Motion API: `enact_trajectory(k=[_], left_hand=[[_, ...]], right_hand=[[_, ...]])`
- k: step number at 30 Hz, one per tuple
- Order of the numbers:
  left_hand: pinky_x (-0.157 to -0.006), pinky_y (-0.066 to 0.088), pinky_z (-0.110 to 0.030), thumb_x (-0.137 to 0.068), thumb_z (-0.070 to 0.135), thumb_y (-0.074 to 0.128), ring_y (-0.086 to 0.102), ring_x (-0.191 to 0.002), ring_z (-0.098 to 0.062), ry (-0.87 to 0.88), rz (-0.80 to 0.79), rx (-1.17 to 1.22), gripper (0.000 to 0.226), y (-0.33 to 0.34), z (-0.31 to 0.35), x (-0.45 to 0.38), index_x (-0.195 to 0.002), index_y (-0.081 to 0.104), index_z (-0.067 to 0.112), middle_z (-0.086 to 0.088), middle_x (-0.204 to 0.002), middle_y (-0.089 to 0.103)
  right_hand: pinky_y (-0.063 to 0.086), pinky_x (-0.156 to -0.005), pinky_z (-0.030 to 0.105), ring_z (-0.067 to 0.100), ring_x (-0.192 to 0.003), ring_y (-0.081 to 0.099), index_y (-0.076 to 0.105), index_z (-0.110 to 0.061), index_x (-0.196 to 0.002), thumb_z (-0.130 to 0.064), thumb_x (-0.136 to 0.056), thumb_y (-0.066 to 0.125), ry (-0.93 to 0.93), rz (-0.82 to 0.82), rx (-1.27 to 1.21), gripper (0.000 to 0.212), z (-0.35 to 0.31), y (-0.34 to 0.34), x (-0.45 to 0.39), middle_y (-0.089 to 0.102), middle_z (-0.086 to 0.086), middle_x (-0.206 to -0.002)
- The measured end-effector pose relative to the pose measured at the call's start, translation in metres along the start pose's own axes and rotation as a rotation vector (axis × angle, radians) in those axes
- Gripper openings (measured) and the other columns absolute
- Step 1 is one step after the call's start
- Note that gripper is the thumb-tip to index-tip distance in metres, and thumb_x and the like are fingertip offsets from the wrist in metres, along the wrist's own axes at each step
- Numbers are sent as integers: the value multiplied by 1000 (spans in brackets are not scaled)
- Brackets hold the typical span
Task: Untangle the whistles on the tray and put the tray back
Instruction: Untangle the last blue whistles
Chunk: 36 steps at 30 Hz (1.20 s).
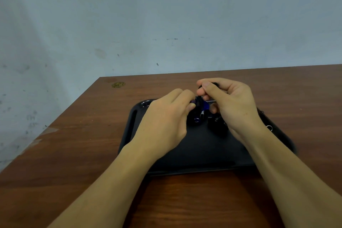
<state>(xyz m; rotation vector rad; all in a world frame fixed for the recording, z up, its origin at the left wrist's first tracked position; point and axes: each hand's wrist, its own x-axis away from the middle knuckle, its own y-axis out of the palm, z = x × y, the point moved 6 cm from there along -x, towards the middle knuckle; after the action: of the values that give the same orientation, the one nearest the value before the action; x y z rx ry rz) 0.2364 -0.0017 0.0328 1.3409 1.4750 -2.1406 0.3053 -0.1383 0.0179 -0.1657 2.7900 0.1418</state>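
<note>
Both hands work above a black tray (166, 161): left hand (164, 122) and right hand (231, 103) pinch tangled whistles (200, 104), fingers curled, at twelve o'clock.

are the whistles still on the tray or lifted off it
Partly lifted: both hands, left and right, hold the whistle bundle above the black tray, while some dark pieces seem to rest on it.

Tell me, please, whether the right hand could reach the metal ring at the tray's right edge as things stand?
Probably yes: the metal ring lies uncovered just beside the right wrist, but the right hand is pinching the tangled whistles and would have to release them first.
</note>
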Motion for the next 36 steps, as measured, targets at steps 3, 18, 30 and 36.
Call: enact_trajectory(k=[3,18,30,36], left_hand=[[-60,37,-24,-95,13,44,50,-68,-20,20,-1,-51,20,-3,2,-1,-100,63,6,-5,-86,58],[-81,54,-22,-90,16,72,61,-98,-9,-256,222,436,22,5,13,3,-112,71,17,1,-104,60],[-84,48,-8,-94,15,67,60,-103,13,-441,142,540,59,8,2,9,-146,42,27,28,-124,61],[-88,52,-18,-95,17,66,57,-110,2,-373,-17,416,80,5,14,5,-155,17,36,40,-121,51]], right_hand=[[42,-47,16,2,-60,56,77,-13,-91,-10,-98,59,88,22,-31,20,6,4,0,68,-8,-68],[58,-92,51,37,-94,70,79,-19,-84,-15,-100,58,187,149,-303,27,14,14,8,75,15,-96],[60,-67,32,16,-76,73,72,-8,-103,-14,-96,64,85,68,-233,12,-1,16,14,78,6,-87],[57,-63,25,11,-70,70,74,-13,-89,-10,-92,68,-6,90,-67,8,-9,4,9,75,-1,-77]])
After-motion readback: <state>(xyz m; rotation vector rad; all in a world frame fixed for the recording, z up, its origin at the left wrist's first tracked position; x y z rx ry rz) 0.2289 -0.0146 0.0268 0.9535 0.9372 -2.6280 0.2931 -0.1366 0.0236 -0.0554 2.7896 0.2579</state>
